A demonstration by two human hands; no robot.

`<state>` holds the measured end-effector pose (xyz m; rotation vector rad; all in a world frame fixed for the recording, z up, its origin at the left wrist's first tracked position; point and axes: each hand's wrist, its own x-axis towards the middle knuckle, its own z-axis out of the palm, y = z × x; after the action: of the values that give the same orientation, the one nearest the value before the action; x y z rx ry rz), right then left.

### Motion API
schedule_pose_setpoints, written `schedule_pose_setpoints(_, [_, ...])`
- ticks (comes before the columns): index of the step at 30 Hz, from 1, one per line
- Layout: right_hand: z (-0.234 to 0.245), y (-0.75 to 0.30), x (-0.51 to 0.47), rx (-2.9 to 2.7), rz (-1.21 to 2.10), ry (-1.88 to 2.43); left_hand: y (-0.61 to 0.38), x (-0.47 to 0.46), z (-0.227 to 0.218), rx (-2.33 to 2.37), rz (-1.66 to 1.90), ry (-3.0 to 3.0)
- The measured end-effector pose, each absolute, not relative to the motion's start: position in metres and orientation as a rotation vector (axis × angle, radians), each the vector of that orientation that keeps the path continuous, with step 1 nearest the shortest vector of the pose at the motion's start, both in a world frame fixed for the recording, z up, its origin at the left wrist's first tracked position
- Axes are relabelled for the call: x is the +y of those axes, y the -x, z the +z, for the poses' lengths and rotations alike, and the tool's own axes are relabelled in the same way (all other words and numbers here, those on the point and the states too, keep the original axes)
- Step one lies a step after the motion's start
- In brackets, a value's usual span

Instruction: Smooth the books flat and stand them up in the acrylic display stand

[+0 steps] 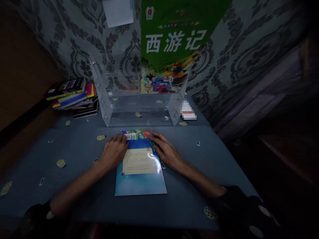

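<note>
Nearest the camera, dark sleeves [239,205] with pale dots are cut off by the bottom edge, and the dim light swallows their outline. Bare forearms run from them across the surface [74,146], a blue cloth scattered with small pale round motifs and tiny tags too small to read.

A book [141,182] lies flat at the middle of the surface, back cover up. It is thin, rectangular and glossy blue, with a cream text panel whose print is too fine to make out. A strip of codes runs along its far edge.

The left grip [113,151] rests released and flat on the book's far left corner, fingers stretched toward the codes and covering part of that edge. The right grip [165,151] lies likewise released on the far right corner, fingers spread and grasping nothing. A glare blurs the cover under its fingertips.

Just beyond stands a clear plastic rack [139,113] with slanted side walls and shelves that are hard to trace against the wall. A green book [171,43] stands upright in its right half, its top cut off by the frame and a cartoon picture low on its cover.

Left of the rack, a stack [73,96] of bright, thin books lies flat, its titles unreadable. Right of the rack, a pixelated patch [188,111] hides a small white and red item.

Grey damask wallpaper [249,49] closes the back, with a pale sheet [118,11] on it cropped at the top.
</note>
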<state>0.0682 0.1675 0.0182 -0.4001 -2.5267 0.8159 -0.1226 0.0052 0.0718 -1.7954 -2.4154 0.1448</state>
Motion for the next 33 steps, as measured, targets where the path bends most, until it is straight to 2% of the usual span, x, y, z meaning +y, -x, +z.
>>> schedule_pose_setpoints(12, [0.009,-0.048,0.153,-2.481,0.648,0.588,0.136,0.005,0.033,-2.24,-0.177,1.757])
schedule_pose_setpoints(33, [0.012,-0.05,0.151,-2.519,0.595,0.588,0.136,0.018,0.046,-2.228,-0.196,1.837])
